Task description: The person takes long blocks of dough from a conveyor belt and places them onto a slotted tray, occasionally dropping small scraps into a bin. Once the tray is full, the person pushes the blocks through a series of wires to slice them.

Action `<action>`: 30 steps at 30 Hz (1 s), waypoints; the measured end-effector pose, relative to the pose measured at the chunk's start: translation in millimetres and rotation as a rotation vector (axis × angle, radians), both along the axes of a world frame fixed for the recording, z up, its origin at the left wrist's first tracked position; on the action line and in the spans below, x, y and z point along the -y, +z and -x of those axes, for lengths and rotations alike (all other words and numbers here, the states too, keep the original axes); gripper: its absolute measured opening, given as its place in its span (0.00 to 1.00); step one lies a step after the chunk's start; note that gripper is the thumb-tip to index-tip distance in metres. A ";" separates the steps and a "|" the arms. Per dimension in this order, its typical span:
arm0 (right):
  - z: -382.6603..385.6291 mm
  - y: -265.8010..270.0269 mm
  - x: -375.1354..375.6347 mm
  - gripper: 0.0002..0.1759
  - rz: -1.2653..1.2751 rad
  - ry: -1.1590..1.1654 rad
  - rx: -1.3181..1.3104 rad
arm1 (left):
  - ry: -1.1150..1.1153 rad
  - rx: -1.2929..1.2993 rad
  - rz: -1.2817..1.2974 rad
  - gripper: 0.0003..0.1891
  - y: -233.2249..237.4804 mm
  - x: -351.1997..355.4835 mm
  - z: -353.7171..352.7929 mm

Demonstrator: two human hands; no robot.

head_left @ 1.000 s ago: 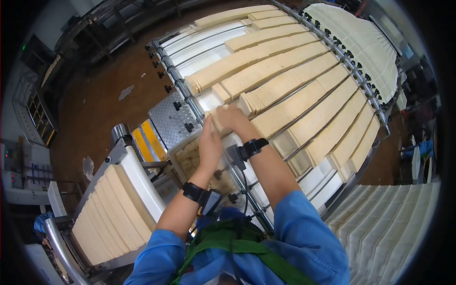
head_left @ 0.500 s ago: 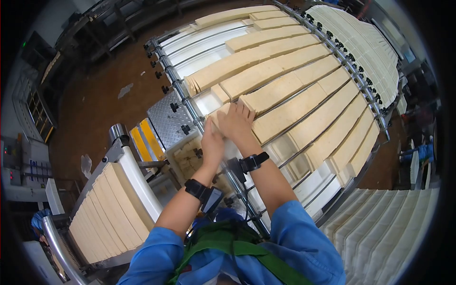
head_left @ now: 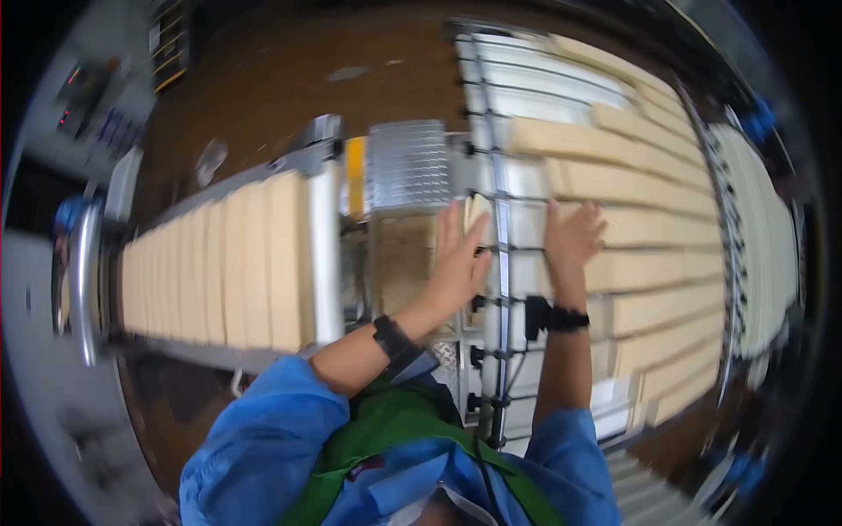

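Note:
My left hand [head_left: 458,263] is over the near rail and the bin beside it. Its fingers hold a small cream-coloured offcut [head_left: 476,209], partly hidden by them. My right hand [head_left: 572,235] is at the near ends of the long cream-coloured strips [head_left: 649,226], with its fingers spread and nothing in them; blur hides whether it touches a strip. The strips lie side by side in lanes on the white conveyor [head_left: 526,180], divided by thin dark rods.
A metal rail [head_left: 502,289] with black knobs crosses the conveyor's near end. The bin [head_left: 377,254] sits left of it, below a ridged metal plate [head_left: 408,162]. Further left, a second conveyor carries upright cream-coloured slabs [head_left: 232,263]. Pale sheets [head_left: 759,237] lie beyond the far rail.
The view has turned left. My left hand has come away from the strip ends to the bin side with the offcut. My right hand has left the strip end it was pressing on.

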State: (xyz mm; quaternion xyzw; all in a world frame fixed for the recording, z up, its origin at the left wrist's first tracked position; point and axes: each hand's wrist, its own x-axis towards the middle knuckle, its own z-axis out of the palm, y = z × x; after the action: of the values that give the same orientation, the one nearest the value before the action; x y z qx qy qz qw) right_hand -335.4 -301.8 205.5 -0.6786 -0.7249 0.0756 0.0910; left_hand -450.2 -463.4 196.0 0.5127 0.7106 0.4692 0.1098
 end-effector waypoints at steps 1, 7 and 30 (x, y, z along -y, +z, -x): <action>20.8 -5.0 15.6 0.46 -0.050 0.166 -0.063 | 0.003 -0.104 0.098 0.26 -3.7 26.5 13.8; 161.3 -25.1 125.1 0.35 0.154 0.934 -0.594 | 0.185 -0.517 0.657 0.21 -28.6 205.7 74.6; 390.6 -106.5 225.4 0.40 0.151 1.047 -0.527 | 0.140 -0.265 0.331 0.26 -24.5 289.1 163.9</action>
State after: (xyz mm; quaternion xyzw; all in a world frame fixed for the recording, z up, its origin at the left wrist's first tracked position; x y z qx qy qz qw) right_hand -726.0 -527.2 99.1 -0.1934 -0.9089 0.3279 0.1702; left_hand -614.1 -752.5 171.5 0.4943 0.8200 0.2809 0.0653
